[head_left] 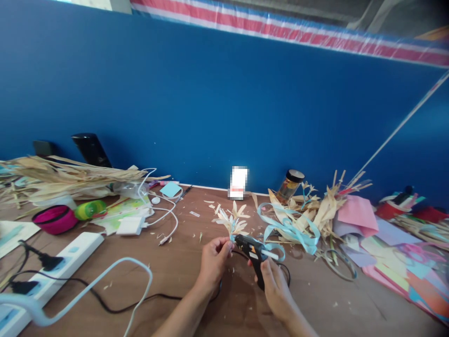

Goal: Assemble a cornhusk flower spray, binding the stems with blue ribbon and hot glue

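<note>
Left hand (216,259) pinches husk flower (235,224), seemingly near its base — right hand (277,286) grips glue gun (255,255)

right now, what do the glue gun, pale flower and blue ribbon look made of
Glue gun: probably hard plastic, fairly matte, from its smooth black body. Pale flower: perhaps dried husk, matte, from its thin, papery petals. Blue ribbon: fabric or thin plastic, can't tell; it's flat, curling, slightly shiny.

left hand (216,258): pinched together | right hand (275,279): curled in grip | forearms (191,306): angled inward
</note>
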Tool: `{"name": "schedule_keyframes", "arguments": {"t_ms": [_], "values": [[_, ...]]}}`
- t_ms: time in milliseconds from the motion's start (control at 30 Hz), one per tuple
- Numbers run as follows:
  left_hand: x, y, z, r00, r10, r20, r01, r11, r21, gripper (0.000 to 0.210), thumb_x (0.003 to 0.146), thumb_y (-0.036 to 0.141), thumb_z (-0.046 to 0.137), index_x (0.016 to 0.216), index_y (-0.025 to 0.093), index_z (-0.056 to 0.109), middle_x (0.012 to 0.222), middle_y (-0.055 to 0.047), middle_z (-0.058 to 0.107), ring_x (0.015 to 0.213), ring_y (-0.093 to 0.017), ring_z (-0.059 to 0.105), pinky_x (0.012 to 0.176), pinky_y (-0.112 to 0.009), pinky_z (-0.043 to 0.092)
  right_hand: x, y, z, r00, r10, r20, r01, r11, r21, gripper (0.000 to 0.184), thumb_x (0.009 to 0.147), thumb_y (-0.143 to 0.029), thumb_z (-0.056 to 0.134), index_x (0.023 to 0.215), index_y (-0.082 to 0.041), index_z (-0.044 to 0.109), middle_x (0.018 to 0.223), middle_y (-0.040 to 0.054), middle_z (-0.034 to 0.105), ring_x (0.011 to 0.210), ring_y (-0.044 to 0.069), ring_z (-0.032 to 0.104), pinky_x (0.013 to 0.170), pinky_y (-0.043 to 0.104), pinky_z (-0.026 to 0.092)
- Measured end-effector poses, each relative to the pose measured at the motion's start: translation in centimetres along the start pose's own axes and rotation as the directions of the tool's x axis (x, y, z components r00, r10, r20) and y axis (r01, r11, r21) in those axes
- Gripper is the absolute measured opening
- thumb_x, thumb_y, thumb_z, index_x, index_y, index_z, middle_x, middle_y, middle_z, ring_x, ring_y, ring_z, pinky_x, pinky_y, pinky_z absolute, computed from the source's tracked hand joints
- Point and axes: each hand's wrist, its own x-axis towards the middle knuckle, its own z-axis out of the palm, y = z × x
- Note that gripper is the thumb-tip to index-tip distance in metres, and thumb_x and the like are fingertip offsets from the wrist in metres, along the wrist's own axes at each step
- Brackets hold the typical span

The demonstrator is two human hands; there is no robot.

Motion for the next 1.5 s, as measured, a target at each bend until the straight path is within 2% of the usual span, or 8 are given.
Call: {"name": "schedule_keyframes", "arguments": {"t_ms": [133, 333, 467, 600, 767, 967, 1233, 1500], "values": [[-0.1, 0.1, 0.0, 1.000, 0.004, 0.002, -0.004, 1.000, 0.001, 0.023, 0.071, 0.030, 0.058, 0.079, 0.010, 0.065, 0.060, -0.002, 0.060, 0.054, -0.010, 0.048, 0.053, -0.020, 0.036, 0.2, -0.1, 0.1, 0.999, -0.051, 0.011, 0.051, 0.999, 0.015, 0.048, 0.085, -0.051, 0.029, 0.078, -0.016, 0.061, 0.055, 0.0012, 0.053, 0.052, 0.014, 0.050, 0.049, 0.022, 0.043], [-0.1, 0.0, 0.0, 0.999, -0.033, -0.013, 0.032, 0.999, -0.044, 0.023, 0.070, 0.031, 0.060, 0.080, 0.011, 0.065, 0.060, 0.000, 0.060, 0.053, -0.009, 0.046, 0.051, -0.018, 0.034, 0.4, 0.7, 0.1, 0.998, -0.056, 0.034, 0.055, 0.998, 0.022, 0.047, 0.084, -0.051, 0.031, 0.074, -0.016, 0.060, 0.065, 0.0037, 0.058, 0.053, 0.013, 0.050, 0.050, 0.021, 0.042], [0.0, -0.2, 0.0, 0.999, -0.040, -0.019, 0.038, 0.997, -0.067, 0.022, 0.070, 0.031, 0.060, 0.077, 0.011, 0.065, 0.061, -0.001, 0.061, 0.052, -0.009, 0.046, 0.051, -0.018, 0.034, 0.3, 1.2, 0.0, 0.999, -0.008, 0.032, 0.007, 0.999, 0.035, 0.051, 0.083, -0.054, 0.030, 0.070, -0.015, 0.059, 0.063, 0.0045, 0.058, 0.053, 0.013, 0.050, 0.049, 0.022, 0.041], [0.1, -0.2, 0.0, 0.999, -0.029, -0.014, 0.029, 0.999, -0.037, 0.021, 0.071, 0.031, 0.059, 0.075, 0.011, 0.064, 0.061, -0.001, 0.060, 0.052, -0.008, 0.046, 0.051, -0.018, 0.034, 0.3, 1.2, 0.0, 0.999, 0.039, 0.008, -0.040, 0.996, 0.076, 0.053, 0.084, -0.054, 0.027, 0.079, -0.014, 0.061, 0.058, 0.0037, 0.058, 0.054, 0.014, 0.052, 0.050, 0.022, 0.041], [-0.1, -0.1, 0.1, 0.999, -0.028, -0.014, 0.028, 0.999, -0.025, 0.022, 0.072, 0.031, 0.058, 0.077, 0.010, 0.064, 0.062, -0.001, 0.060, 0.053, -0.009, 0.046, 0.052, -0.018, 0.034, 0.4, 1.4, 0.1, 0.999, -0.012, 0.039, 0.010, 0.998, 0.063, 0.049, 0.084, -0.052, 0.031, 0.079, -0.014, 0.061, 0.062, 0.0034, 0.058, 0.054, 0.013, 0.051, 0.050, 0.021, 0.042], [-0.1, 0.0, 0.2, 0.999, -0.029, -0.024, 0.028, 0.999, -0.037, 0.022, 0.070, 0.032, 0.060, 0.075, 0.012, 0.065, 0.061, 0.000, 0.061, 0.052, -0.009, 0.047, 0.051, -0.019, 0.034, 0.4, 2.3, 0.1, 0.999, -0.038, -0.001, 0.038, 0.999, -0.010, 0.048, 0.083, -0.052, 0.032, 0.070, -0.015, 0.059, 0.066, 0.0054, 0.061, 0.057, 0.014, 0.052, 0.054, 0.023, 0.042], [-0.1, 0.1, 0.1, 0.999, -0.034, -0.023, 0.034, 0.999, -0.007, 0.022, 0.070, 0.031, 0.059, 0.076, 0.011, 0.065, 0.060, 0.000, 0.060, 0.052, -0.009, 0.047, 0.051, -0.019, 0.034, 0.1, 1.6, 0.1, 1.000, 0.013, -0.010, -0.013, 0.999, 0.035, 0.050, 0.083, -0.053, 0.031, 0.082, -0.014, 0.062, 0.077, 0.0078, 0.063, 0.059, 0.015, 0.054, 0.053, 0.023, 0.043], [-0.1, 0.3, 0.3, 0.999, -0.044, -0.028, 0.043, 0.999, -0.026, 0.021, 0.069, 0.031, 0.061, 0.075, 0.011, 0.064, 0.055, 0.002, 0.057, 0.050, -0.009, 0.046, 0.050, -0.018, 0.034, 0.3, 1.4, 0.1, 0.998, -0.055, 0.012, 0.056, 0.998, -0.025, 0.046, 0.083, -0.051, 0.033, 0.073, -0.015, 0.060, 0.066, 0.0057, 0.061, 0.057, 0.015, 0.053, 0.053, 0.022, 0.043]]}}
